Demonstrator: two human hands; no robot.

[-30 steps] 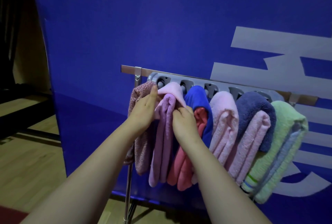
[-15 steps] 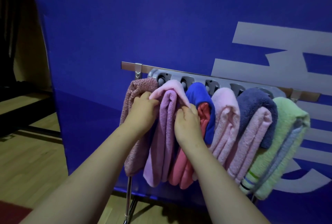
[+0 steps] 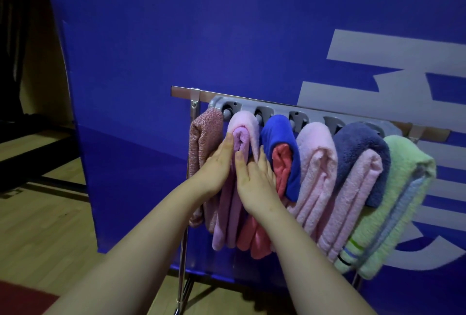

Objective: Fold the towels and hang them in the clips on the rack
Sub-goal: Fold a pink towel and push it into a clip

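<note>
- Rack [image 3: 181,91], centre frame: metal bar with a grey clip strip [image 3: 277,110]; six folded towel bundles hang in a row, each touching the next.
- Lilac towel [image 3: 242,135], second from left, wrapped in a pink one: the item being handled.
- Left hand [image 3: 216,167]: fingers straight, flat against its left side, beside the brown towel [image 3: 204,138].
- Right hand [image 3: 254,181]: fingers straight, pressing its right side, beside the blue towel [image 3: 277,130].
- Handling, judged: soft, light and plush; it squashes easily and may slip from its clip. Best held at the folded top.
- Room: neighbours crowd both sides and the panel [image 3: 176,37] stands behind; open space lies below and lower left, over the floor [image 3: 37,226].
</note>
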